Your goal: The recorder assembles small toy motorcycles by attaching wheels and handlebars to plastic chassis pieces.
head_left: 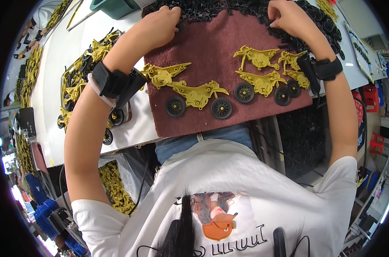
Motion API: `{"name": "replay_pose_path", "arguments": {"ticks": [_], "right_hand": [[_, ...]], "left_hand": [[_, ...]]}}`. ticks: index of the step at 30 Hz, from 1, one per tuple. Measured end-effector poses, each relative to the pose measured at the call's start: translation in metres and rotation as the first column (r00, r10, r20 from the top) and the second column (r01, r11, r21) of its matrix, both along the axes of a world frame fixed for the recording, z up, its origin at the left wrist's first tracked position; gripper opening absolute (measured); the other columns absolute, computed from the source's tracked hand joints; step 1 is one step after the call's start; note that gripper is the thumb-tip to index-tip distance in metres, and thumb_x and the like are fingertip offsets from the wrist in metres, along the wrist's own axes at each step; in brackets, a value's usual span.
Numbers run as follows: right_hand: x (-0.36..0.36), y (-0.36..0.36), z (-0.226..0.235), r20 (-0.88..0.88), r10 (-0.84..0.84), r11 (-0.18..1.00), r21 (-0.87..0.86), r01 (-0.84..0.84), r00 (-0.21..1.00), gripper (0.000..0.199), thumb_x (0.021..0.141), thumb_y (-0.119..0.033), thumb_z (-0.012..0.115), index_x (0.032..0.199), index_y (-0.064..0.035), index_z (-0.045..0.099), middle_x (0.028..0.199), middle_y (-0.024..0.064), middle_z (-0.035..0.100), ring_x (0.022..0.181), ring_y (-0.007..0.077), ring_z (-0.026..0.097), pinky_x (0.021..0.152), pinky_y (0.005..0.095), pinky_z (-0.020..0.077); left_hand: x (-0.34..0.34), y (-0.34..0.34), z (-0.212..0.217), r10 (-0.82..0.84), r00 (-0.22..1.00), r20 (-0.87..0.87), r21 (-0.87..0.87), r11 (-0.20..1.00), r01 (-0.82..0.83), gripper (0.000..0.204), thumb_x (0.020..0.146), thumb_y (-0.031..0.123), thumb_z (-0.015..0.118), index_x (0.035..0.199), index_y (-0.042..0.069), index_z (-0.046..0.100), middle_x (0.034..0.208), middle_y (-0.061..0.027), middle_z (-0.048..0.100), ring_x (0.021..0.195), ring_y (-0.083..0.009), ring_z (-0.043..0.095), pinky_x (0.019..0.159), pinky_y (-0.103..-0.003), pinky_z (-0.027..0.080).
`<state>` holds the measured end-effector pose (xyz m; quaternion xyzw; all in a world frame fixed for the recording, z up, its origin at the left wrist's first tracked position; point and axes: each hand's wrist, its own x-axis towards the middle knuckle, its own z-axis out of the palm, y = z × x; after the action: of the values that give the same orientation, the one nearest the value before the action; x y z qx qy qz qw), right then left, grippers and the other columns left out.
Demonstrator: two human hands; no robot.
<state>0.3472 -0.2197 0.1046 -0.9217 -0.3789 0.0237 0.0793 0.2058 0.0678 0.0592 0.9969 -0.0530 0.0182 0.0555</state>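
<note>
My left hand point(161, 26) is at the far left of a maroon towel point(203, 47), its fingers curled together beside a heap of small black plastic parts point(203, 12). Over at the far right, the fingers of my right hand point(288, 19) are bent in a pinch at the edge of the same kind of black parts. Whatever either hand holds is too small or hidden to make out. Nearer me on the towel lie several yellow toy motorcycle body pieces point(198, 93). Black spoked wheels point(222, 109) sit against some of them.
Yellow motorcycles with black wheels point(74, 85) are piled on the white table point(48, 85) to the left. A green bin point(115, 7) stands at the far left, and black wheels point(325, 25) are heaped far right. Below the table, a bag holds yellow parts point(117, 188).
</note>
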Motion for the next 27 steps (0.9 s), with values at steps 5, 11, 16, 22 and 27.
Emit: {"name": "replay_pose_path", "arguments": {"ticks": [5, 11, 16, 22, 27], "right_hand": [[-0.006, -0.008, 0.007, 0.022, -0.032, 0.971, 0.237, 0.026, 0.999, 0.021, 0.078, -0.002, 0.067, 0.099, 0.0029, 0.065, 0.074, 0.0128, 0.063, 0.062, 0.0215, 0.06, 0.061, 0.0345, 0.0485], [-0.062, -0.021, 0.04, -0.447, -0.036, 0.8, 0.523, 0.294, 0.894, 0.01, 0.084, -0.001, 0.063, 0.093, 0.0038, 0.065, 0.076, 0.0057, 0.064, 0.068, 0.0117, 0.063, 0.061, 0.0242, 0.0516], [-0.078, -0.056, 0.021, -0.486, 0.269, 0.832, 0.552, 0.053, 0.832, 0.018, 0.088, -0.013, 0.066, 0.101, -0.0011, 0.064, 0.102, 0.0085, 0.068, 0.089, 0.0112, 0.063, 0.069, 0.0228, 0.0493], [-0.131, -0.013, 0.001, -0.456, 0.332, 0.829, 0.559, -0.025, 0.825, 0.021, 0.086, -0.009, 0.068, 0.104, -0.0002, 0.062, 0.098, 0.0056, 0.065, 0.09, 0.0125, 0.062, 0.076, 0.0233, 0.0478], [-0.169, 0.032, 0.014, -0.474, 0.116, 0.94, 0.337, 0.058, 0.873, 0.013, 0.083, -0.003, 0.066, 0.094, 0.0015, 0.061, 0.077, 0.0056, 0.061, 0.065, 0.0092, 0.054, 0.06, 0.0232, 0.0431]], "left_hand": [[-0.001, 0.017, 0.019, -0.015, 0.986, 0.165, -0.019, 1.0, 0.018, 0.01, 0.086, 0.01, 0.06, 0.093, 0.002, 0.062, 0.096, -0.0189, 0.056, 0.091, -0.0386, 0.056, 0.079, -0.042, 0.045], [-0.083, -0.033, 0.113, 0.202, 0.979, -0.039, -0.562, 0.805, -0.188, 0.02, 0.088, 0.014, 0.063, 0.102, -0.001, 0.061, 0.09, -0.0116, 0.061, 0.081, -0.0241, 0.06, 0.068, -0.034, 0.047], [-0.155, -0.047, 0.072, 0.242, 0.97, -0.004, -0.876, 0.466, -0.12, 0.017, 0.089, 0.012, 0.064, 0.1, 0.0, 0.058, 0.076, -0.0027, 0.058, 0.065, -0.0087, 0.057, 0.059, -0.022, 0.046], [-0.192, -0.081, 0.028, 0.246, 0.929, -0.275, -0.956, 0.034, -0.292, 0.016, 0.088, 0.005, 0.063, 0.099, -0.007, 0.059, 0.082, -0.015, 0.068, 0.071, -0.0197, 0.069, 0.062, -0.029, 0.059], [-0.193, -0.098, 0.014, 0.266, 0.878, -0.397, -0.885, 0.142, -0.444, 0.012, 0.091, 0.007, 0.06, 0.092, -0.005, 0.058, 0.074, -0.011, 0.066, 0.063, -0.0145, 0.065, 0.053, -0.024, 0.052]]}}
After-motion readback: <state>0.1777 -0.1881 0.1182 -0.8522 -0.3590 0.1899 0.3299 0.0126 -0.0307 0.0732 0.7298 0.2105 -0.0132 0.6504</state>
